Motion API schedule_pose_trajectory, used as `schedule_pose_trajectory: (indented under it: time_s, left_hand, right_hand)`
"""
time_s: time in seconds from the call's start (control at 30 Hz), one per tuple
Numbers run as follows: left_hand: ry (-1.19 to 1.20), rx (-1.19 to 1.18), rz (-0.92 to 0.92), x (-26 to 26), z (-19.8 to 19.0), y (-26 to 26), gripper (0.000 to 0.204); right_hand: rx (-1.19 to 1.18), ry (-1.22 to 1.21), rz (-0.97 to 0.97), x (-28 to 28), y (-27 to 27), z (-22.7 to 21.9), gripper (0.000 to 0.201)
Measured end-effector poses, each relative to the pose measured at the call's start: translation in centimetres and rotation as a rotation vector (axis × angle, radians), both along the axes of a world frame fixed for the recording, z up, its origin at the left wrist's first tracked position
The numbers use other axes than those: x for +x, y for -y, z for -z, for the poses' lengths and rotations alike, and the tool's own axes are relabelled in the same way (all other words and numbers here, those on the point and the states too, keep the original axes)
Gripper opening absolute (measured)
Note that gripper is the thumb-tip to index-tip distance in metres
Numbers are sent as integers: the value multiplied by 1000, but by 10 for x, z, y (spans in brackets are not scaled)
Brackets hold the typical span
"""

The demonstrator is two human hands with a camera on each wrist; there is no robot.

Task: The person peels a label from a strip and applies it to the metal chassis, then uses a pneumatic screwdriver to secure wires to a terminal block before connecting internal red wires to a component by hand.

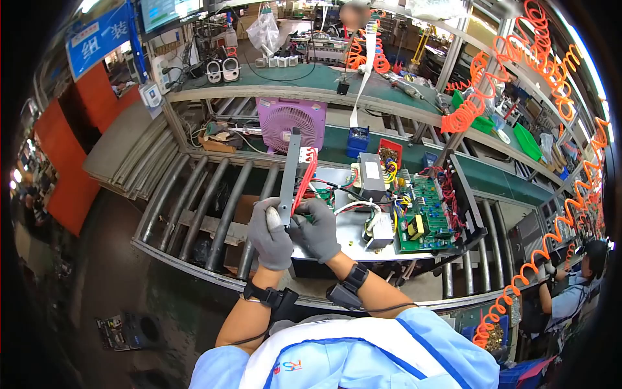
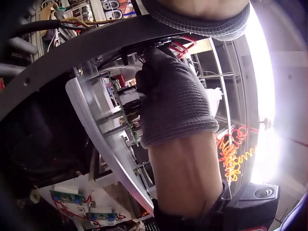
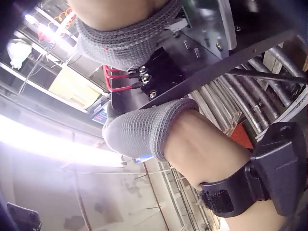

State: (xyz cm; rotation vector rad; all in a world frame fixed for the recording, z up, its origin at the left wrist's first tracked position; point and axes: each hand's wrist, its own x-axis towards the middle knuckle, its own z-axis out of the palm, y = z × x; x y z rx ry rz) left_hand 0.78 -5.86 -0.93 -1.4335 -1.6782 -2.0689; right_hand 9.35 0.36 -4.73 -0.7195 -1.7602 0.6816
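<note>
A long dark metal panel [image 1: 289, 178] stands on edge at the left end of an open chassis [image 1: 346, 246]. My gloved left hand [image 1: 270, 235] grips its near end, the thumb on its face. Beside it, my gloved right hand [image 1: 315, 231] has bent fingers behind the panel, close to the red wires [image 1: 306, 178]; its fingertips are hidden. The right wrist view shows a black terminal block [image 3: 161, 74] with red leads, against the panel [image 3: 216, 65] between both gloves. In the left wrist view, the right hand [image 2: 175, 96] reaches to the underside of the panel [image 2: 53, 62].
The chassis holds a transformer [image 1: 371, 176], a smaller one [image 1: 379, 230] and a green circuit board [image 1: 424, 211]. It rests over a roller conveyor [image 1: 217, 220]. Behind stand a purple fan [image 1: 291, 123], a blue bin [image 1: 357, 141] and a red bin [image 1: 390, 152]. Orange coiled hoses [image 1: 463, 113] hang at right.
</note>
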Motion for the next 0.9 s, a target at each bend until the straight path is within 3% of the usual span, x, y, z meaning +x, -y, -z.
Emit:
schedule_pose_trajectory:
  time_s: [0.13,0.33,0.47,0.57,0.7,0.9]
  left_hand:
    - [-21,-18,-8,1,-2,0,27]
    - [-12,-48,-12,3,-5,4,29]
    - [14,-35,-10,3,0,0,30]
    - [-30,-19,-52,-1,3,0,32]
    - [15,-34,-34,2,-1,1,30]
    - [24,-29,-14,6,-4,0,29]
  right_hand:
    - [20,-54,-33,1,-2,-1,15]
    - [-211,-35,-32,-1,1,-3,13]
    - [5,132,93,-3,1,-8,18]
    - [42,184,80,-3,1,-4,20]
    - [55,125,-46,1,-5,-3,15]
    - [22,59,25,2,1,-8,14]
